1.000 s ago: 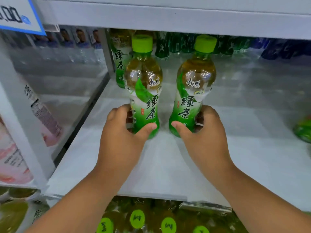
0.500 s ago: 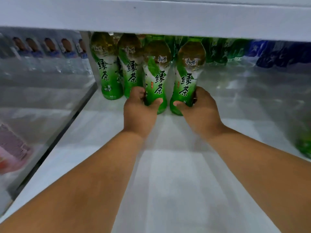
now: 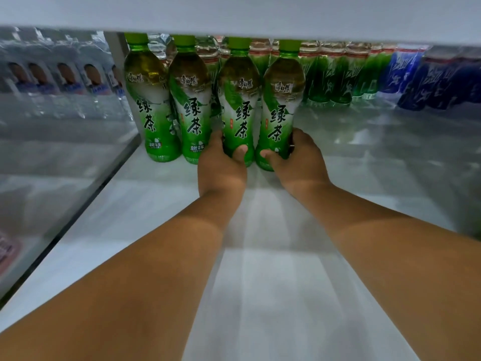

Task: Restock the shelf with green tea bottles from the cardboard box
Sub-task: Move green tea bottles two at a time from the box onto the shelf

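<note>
Four green tea bottles (image 3: 213, 100) stood upright in a row at the far left of the shelf (image 3: 273, 295), close beside each other. The two left ones stood free; the third bottle (image 3: 238, 100) was gripped low at its base by the left hand (image 3: 221, 168), and the fourth bottle (image 3: 282, 100) in the same way by the right hand (image 3: 299, 162), the thumbs lying on the front of the labels. Both bottles seemed to rest on the shelf already, so I judged this pair nearly placed, only not released. Much bare shelf remained near and to the right, so more bottles were probably needed; the cardboard box was not visible. Both forearms reached far in, almost straight, under the upper shelf board (image 3: 260, 16)
</note>
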A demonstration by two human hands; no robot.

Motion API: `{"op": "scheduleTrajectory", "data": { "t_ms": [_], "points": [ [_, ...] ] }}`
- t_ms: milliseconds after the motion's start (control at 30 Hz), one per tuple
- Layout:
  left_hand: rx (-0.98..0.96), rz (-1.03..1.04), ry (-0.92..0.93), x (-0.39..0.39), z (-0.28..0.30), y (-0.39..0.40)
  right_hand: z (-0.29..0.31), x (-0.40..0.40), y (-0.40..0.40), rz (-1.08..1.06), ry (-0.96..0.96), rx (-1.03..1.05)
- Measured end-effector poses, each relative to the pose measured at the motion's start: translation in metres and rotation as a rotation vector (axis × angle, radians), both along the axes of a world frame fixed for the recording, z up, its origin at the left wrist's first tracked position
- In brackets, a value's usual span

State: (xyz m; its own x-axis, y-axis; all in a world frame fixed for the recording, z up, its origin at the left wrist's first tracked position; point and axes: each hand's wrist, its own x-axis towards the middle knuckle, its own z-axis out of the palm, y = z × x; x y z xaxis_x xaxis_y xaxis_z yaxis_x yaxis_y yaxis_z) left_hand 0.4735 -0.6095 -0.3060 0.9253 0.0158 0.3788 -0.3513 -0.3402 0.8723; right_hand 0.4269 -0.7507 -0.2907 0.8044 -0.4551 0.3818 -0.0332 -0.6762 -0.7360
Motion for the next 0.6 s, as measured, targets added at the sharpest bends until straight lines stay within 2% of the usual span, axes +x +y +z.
{"op": "scheduleTrajectory", "data": {
  "t_ms": [267,600],
  "points": [
    [0.065,0.077,0.026,0.015,0.003,-0.009,-0.005,0.012,-0.002,0.012,-0.067,0.041],
    [0.064,0.011,0.019,0.027,0.007,-0.011,-0.006,0.025,-0.007,0.025,-0.071,0.106]
  ]
}}
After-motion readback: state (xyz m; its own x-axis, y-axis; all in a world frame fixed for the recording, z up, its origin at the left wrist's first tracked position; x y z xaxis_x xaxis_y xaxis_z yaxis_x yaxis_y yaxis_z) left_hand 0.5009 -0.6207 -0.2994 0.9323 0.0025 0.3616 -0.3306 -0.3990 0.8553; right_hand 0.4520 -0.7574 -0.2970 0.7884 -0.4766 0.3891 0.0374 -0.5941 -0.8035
